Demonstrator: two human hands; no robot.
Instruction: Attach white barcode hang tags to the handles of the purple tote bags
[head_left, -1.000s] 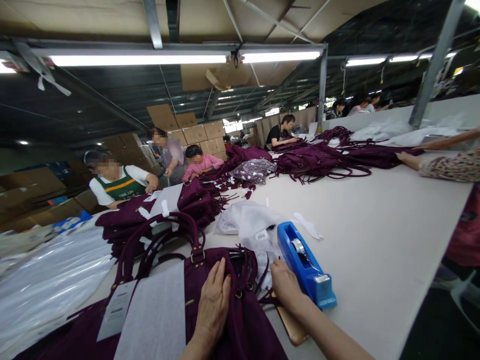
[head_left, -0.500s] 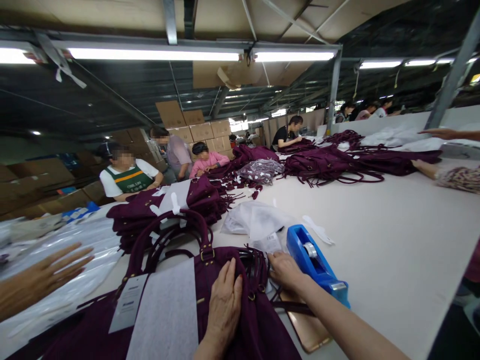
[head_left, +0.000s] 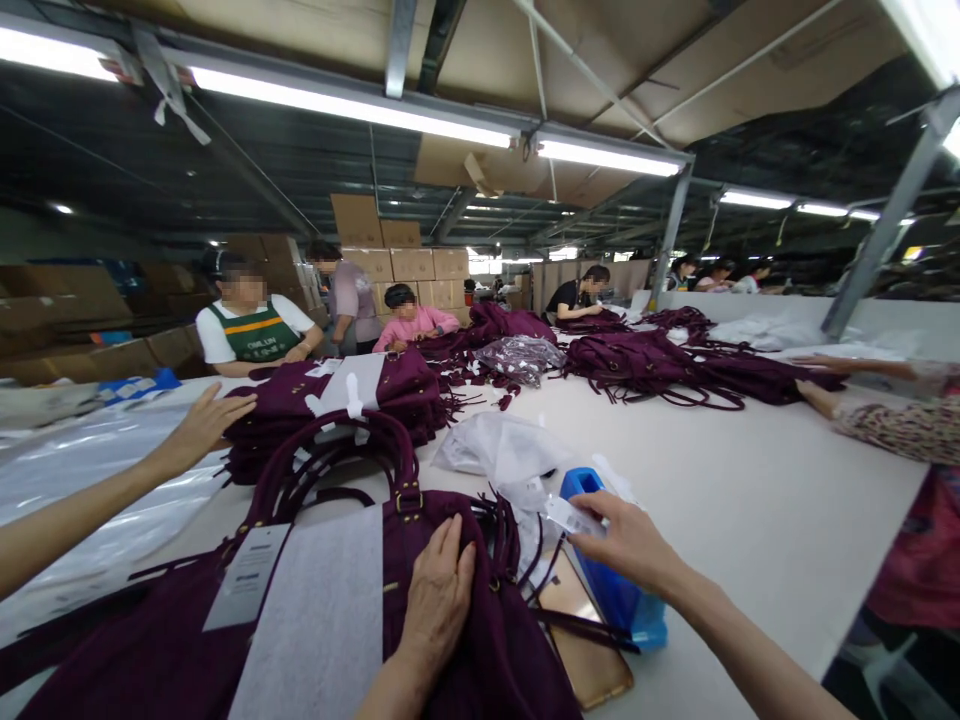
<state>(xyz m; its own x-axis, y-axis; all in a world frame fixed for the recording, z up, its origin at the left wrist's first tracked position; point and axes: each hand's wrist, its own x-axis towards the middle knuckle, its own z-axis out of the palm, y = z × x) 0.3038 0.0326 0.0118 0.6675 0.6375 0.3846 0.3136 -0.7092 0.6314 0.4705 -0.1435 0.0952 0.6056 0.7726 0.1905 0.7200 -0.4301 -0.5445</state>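
Observation:
A large dark purple handbag lies in front of me, with a white paper sheet across its front and a hang tag beside the sheet. My left hand rests flat on the bag's right side, fingers stretched out. To the right, my right hand pinches a small white tag between thumb and fingers. Below that hand stands a blue tape dispenser, partly covered by it. A gold phone lies between bag and dispenser, with a dark strap across it.
From the left, another person's hand reaches to a stack of purple bags. Clear plastic sheets lie at left. A white plastic bag sits ahead. Co-workers and more bags line the table.
My right hand has lifted from beside the bag and moved right, over the dispenser, with the white tag. My left hand stays on the handbag. The other person's hand at left has moved forward.

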